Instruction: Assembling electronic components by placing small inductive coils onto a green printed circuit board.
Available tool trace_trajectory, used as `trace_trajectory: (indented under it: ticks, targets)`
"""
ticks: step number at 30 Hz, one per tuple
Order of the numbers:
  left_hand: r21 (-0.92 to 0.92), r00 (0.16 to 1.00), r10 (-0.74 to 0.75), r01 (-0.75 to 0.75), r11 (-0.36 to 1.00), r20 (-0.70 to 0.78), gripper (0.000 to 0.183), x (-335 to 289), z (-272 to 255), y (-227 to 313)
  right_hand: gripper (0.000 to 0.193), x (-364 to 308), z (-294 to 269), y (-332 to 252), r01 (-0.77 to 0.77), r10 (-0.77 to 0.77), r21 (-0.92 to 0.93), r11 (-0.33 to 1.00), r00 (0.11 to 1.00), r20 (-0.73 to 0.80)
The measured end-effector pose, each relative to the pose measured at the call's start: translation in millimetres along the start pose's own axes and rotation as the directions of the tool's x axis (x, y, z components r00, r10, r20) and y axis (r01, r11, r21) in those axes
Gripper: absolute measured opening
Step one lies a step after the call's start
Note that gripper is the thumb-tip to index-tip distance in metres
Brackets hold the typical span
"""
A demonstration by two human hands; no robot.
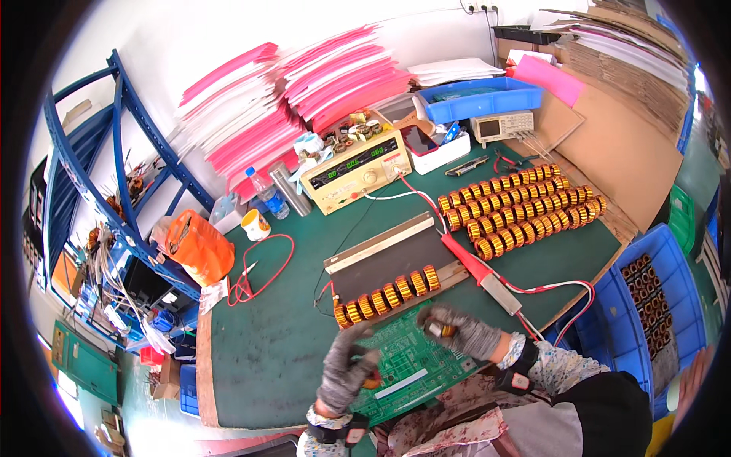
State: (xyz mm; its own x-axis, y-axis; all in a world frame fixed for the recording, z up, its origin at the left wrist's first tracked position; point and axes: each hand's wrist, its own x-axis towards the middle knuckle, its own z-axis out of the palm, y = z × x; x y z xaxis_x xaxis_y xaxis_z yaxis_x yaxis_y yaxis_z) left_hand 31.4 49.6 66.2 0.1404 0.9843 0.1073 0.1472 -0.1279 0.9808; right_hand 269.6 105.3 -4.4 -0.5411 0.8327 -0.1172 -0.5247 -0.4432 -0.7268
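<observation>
Both my hands wear grey knit gloves and hover over a green circuit board (411, 352) at the table's near edge. My left hand (343, 373) curls its fingers round a small copper-coloured coil (372, 380), mostly hidden by the glove. My right hand (468, 333), above the board's far right part, closes on another copper-wound coil (442, 330). A white strip (401, 383) lies across the board. Just beyond it, a row of copper-wound ring coils (387, 297) stands on edge beside a dark plate with a pale metal bar (379, 242).
More coils in rows (525, 209) fill the table's right side. A red-sleeved probe (468, 259) with cables lies right of centre. A beige meter (358, 171) stands at the back, near a bottle (268, 196) and cup (255, 225). Blue crates (662, 305) stand right.
</observation>
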Motion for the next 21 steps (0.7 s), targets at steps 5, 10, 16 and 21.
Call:
trace_trajectory:
  ticks: [5,10,16,21]
  targets:
    - [0.51,0.985,0.006,0.085,0.856,-0.173,0.037,-25,-68,-48,0.045,21,-25,-57,0.167,-0.392,-0.956,0.242,0.918,0.062]
    - [0.647,0.949,0.017,0.202,0.736,-0.316,0.031,-41,-85,-72,0.065,60,-46,-70,0.06,-0.238,-0.926,-0.372,0.958,0.158]
    - [0.723,0.948,0.166,0.088,0.685,-0.273,0.029,-48,-108,-96,0.068,59,-38,-65,0.152,-0.264,-0.918,-0.366,0.929,0.259]
    - [0.469,0.869,0.116,0.143,0.872,-0.482,0.038,-52,-132,-125,0.07,10,-30,-68,-0.302,-0.6,-0.847,-0.438,0.799,0.025]
